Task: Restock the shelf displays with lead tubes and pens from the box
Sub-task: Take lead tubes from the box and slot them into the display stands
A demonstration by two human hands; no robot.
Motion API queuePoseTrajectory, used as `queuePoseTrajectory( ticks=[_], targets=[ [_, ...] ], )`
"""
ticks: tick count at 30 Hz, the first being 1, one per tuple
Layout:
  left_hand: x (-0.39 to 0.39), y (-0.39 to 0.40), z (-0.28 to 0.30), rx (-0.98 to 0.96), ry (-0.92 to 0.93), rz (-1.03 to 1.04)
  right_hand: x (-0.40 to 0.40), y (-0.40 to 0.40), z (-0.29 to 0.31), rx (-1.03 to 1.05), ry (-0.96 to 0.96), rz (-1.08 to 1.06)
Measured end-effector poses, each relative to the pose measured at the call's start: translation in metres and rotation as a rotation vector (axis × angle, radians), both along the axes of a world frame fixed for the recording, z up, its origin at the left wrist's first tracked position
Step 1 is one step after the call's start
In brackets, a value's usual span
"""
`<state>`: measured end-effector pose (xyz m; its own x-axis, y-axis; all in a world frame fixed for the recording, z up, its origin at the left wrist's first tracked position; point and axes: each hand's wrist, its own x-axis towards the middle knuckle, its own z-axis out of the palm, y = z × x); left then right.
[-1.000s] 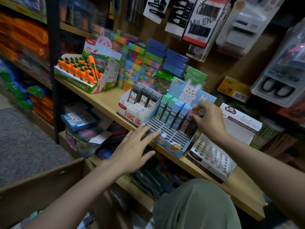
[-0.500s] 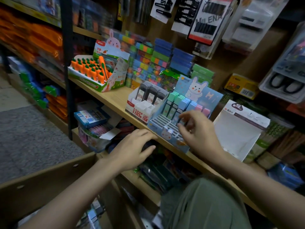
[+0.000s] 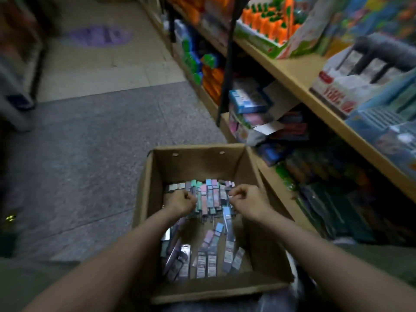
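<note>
An open cardboard box [image 3: 198,164] stands on the floor below me, holding several pastel lead tubes. A tight row of these lead tubes [image 3: 209,195] lies at its far end, and more loose tubes [image 3: 210,257] lie near the front wall. My left hand [image 3: 182,202] curls its fingers on the left end of that row. My right hand [image 3: 248,199] curls on the right end. The blue tiered display [image 3: 382,126] sits on the wooden shelf [image 3: 299,74] at the right edge, beside a white display of black tubes [image 3: 342,86].
A carrot-themed display box [image 3: 267,23] stands farther along the shelf. A black upright post [image 3: 227,70] rises beside the box. Lower shelves hold crowded stationery packs [image 3: 252,102]. Grey floor [image 3: 90,140] spreads to the left.
My view has swung down from the shelf to the box. Both hands have left the blue display and dropped into the box, closing on the row of tubes.
</note>
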<state>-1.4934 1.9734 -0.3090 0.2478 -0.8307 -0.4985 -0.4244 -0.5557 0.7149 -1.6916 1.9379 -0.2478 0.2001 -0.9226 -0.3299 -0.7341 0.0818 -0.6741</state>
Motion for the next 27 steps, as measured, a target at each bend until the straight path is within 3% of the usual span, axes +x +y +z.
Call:
queuePoseTrajectory(
  ticks=[3, 7, 10, 13, 17, 22, 27],
  targets=[
    [-0.001, 0.015, -0.033, 0.045, 0.034, 0.173, 0.015, -0.003, -0.046, 0.107, 0.014, -0.023],
    [-0.010, 0.011, -0.062, 0.034, -0.027, 0.184, 0.022, -0.013, -0.085, 0.130, 0.138, 0.072],
    [-0.010, -0.006, -0.081, -0.033, -0.153, 0.108, 0.024, -0.021, -0.107, 0.102, 0.225, 0.096],
    [-0.010, -0.022, -0.094, -0.081, -0.326, -0.094, 0.026, -0.027, -0.130, 0.086, 0.303, 0.114],
    [-0.014, -0.029, -0.112, -0.082, -0.366, -0.239, 0.030, -0.029, -0.157, 0.055, 0.400, 0.096],
    [-0.020, -0.019, -0.121, -0.211, -0.334, -0.144, 0.037, -0.025, -0.173, 0.023, 0.448, 0.078],
    [-0.028, -0.006, -0.124, -0.287, -0.327, -0.015, 0.039, -0.025, -0.172, -0.003, 0.358, 0.012]
  ],
)
